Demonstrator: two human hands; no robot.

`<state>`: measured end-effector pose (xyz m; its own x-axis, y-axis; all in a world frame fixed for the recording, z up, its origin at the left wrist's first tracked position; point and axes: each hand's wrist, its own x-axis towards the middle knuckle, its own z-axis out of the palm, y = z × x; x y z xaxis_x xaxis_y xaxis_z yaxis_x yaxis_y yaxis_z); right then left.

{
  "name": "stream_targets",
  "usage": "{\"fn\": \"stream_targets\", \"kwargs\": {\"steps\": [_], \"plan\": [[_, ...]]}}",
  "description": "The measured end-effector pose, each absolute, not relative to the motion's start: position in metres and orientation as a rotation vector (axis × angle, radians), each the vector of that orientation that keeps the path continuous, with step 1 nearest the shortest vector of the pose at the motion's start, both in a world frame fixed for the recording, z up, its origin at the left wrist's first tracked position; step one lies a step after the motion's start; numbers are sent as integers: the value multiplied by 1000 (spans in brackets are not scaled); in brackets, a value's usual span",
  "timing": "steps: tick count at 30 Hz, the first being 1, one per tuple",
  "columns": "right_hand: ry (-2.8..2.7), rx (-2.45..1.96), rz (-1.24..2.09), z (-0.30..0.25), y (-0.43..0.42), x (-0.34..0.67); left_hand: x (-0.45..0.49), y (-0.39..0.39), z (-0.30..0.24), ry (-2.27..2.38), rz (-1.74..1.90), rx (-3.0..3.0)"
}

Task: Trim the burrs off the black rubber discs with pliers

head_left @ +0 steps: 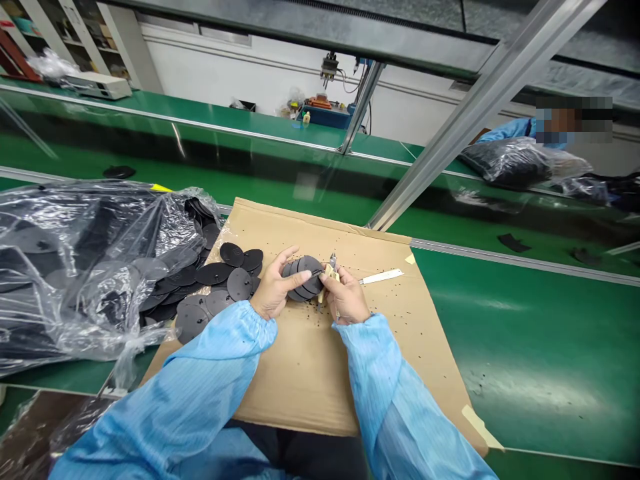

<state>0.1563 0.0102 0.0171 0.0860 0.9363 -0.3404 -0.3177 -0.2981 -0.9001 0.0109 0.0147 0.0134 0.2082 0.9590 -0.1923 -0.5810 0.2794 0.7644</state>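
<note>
My left hand grips a small stack of black plastic discs above a brown cardboard sheet. My right hand is closed round a small pair of cutters with pale handles, its metal tip at the right edge of the discs. Both arms wear light blue sleeves. Left of my hands, several loose black discs spill onto the cardboard from a clear plastic bag.
A white strip lies on the cardboard to the right of my hands, among small black specks. The bench and conveyor are green. A slanted aluminium post rises ahead. Another person's blue sleeve and a bag of black parts are far right.
</note>
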Motion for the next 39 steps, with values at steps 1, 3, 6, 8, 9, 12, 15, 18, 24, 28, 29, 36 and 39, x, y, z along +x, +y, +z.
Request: {"fn": "stream_targets", "kwargs": {"steps": [1,3,6,8,9,12,15,18,24,28,29,36,39], "plan": [[-646,-1240,1490,18,11,155,11,14,13,692,1164,692],[-569,-1196,1534,19,11,154,12,12,9,604,1142,923],[-529,-1139,1610,17,9,148,13,10,1,644,1120,1308],[-544,-1156,1656,15,6,142,14,8,-2,799,1129,1450],[-564,-1179,1668,15,4,139,15,8,-3,875,1147,1472],[-653,-1287,1625,13,-1,134,16,10,-6,956,1223,1391],[-919,-1432,1316,12,-2,142,16,15,-12,983,1265,1260],[-1477,-1553,663,11,-3,155,15,20,-18,1129,1292,1248],[-2136,-1590,79,6,-6,160,10,22,-16,1220,1306,1394],[-2228,-1647,63,3,-6,157,10,23,-17,1244,1278,1517],[-2225,-1652,44,3,-6,157,10,23,-18,1250,1269,1552],[-2222,-1698,21,5,-7,159,10,23,-22,1251,1205,1664],[-2243,-1766,121,8,-7,158,10,23,-22,1246,1199,1690]]}}
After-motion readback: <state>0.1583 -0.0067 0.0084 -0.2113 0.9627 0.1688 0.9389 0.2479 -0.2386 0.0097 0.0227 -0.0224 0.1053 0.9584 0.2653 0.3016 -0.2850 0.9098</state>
